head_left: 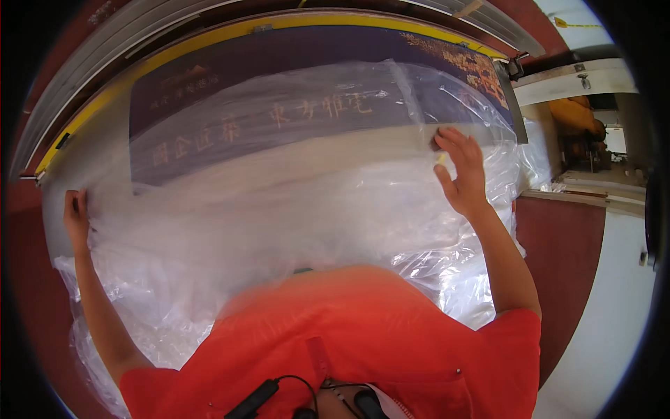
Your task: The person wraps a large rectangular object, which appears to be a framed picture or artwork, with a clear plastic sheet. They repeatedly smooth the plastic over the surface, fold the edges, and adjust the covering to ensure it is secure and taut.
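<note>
A large sheet of clear plastic film (279,202) lies in wrinkles over a wide board with a dark purple printed face (209,91) and gold lettering. At the left edge of the film, my left hand (77,213) is closed, its fingers pinched on the film's edge. My right hand (462,171) is over the film's right part, thumb and fingers apart. A small yellow spot shows beside its thumb; I cannot tell what it is. Bunched film hangs in shiny folds between my arms and in front of my body.
A yellow bar (230,31) runs along the board's far edge, with grey metal rails (84,84) beyond it. Dark red floor (558,244) shows on both sides. A pale frame (579,77) stands at the right, near an opening with a yellow machine (576,119).
</note>
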A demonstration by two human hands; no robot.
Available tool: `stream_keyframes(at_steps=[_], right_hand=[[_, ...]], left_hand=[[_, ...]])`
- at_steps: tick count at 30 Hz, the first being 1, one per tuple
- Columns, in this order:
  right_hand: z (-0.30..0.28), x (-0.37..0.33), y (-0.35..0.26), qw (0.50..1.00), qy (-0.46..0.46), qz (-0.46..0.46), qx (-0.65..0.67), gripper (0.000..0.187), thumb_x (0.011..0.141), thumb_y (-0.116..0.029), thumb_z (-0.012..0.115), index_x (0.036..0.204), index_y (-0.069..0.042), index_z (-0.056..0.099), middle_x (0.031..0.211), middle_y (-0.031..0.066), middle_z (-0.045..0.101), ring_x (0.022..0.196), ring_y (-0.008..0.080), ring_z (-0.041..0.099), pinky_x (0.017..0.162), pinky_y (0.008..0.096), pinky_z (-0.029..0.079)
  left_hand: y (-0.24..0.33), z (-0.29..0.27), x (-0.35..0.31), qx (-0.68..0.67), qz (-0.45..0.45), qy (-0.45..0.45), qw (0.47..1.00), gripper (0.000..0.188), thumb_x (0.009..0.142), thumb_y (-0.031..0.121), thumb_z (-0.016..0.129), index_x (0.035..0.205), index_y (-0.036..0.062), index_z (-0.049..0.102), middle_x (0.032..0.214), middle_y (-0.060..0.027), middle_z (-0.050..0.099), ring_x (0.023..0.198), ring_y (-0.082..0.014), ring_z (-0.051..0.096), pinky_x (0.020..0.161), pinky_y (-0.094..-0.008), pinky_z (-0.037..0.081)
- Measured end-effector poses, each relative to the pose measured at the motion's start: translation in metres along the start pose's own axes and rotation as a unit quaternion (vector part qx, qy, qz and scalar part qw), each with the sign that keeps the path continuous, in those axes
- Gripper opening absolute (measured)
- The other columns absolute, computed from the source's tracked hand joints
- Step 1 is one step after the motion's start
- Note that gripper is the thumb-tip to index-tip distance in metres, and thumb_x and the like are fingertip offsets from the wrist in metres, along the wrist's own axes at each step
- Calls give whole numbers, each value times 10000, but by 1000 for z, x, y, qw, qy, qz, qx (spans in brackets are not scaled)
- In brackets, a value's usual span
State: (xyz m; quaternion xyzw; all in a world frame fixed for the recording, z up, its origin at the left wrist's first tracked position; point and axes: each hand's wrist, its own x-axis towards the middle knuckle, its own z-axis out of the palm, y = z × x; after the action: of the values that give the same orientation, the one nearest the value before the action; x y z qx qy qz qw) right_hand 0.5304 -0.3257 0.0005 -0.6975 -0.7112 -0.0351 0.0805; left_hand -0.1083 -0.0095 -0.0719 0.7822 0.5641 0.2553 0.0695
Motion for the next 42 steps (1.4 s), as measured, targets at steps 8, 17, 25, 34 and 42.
stream_keyframes(at_steps=[8,17,25,34,42], right_hand=[[35,85,-22,991,125,12,-39,459,789,-377,457,1089,-30,471,1140,108,469,1147,281,335,963,408,181],[48,135,11,968,183,169,4,205,740,-267,551,861,-103,568,839,66,541,876,234,491,742,381,388],[48,144,-6,952,265,122,93,177,793,-227,518,763,-56,488,626,37,497,575,166,492,495,288,392],[66,164,56,905,271,237,226,206,763,-211,521,737,-8,497,613,83,549,536,187,535,523,290,421],[75,232,85,856,204,407,244,407,653,-429,590,767,-38,570,762,130,597,752,264,569,685,321,424]], left_hand=[[18,-3,-2,23,-11,29,999,189,818,180,508,734,29,432,604,-38,380,564,-91,352,546,-212,342],[21,-64,-26,-193,-168,-44,966,149,808,167,522,766,26,495,706,46,418,667,-56,382,635,-184,324],[56,-97,-48,-483,-200,69,850,163,841,174,472,950,58,506,822,12,490,775,-76,447,748,-220,359],[-6,11,96,-142,-136,119,973,275,826,321,454,705,79,502,534,40,393,481,-59,349,431,-219,291],[-2,61,159,15,-274,121,954,642,652,599,504,886,10,609,964,-202,555,977,-307,494,852,-356,347]])
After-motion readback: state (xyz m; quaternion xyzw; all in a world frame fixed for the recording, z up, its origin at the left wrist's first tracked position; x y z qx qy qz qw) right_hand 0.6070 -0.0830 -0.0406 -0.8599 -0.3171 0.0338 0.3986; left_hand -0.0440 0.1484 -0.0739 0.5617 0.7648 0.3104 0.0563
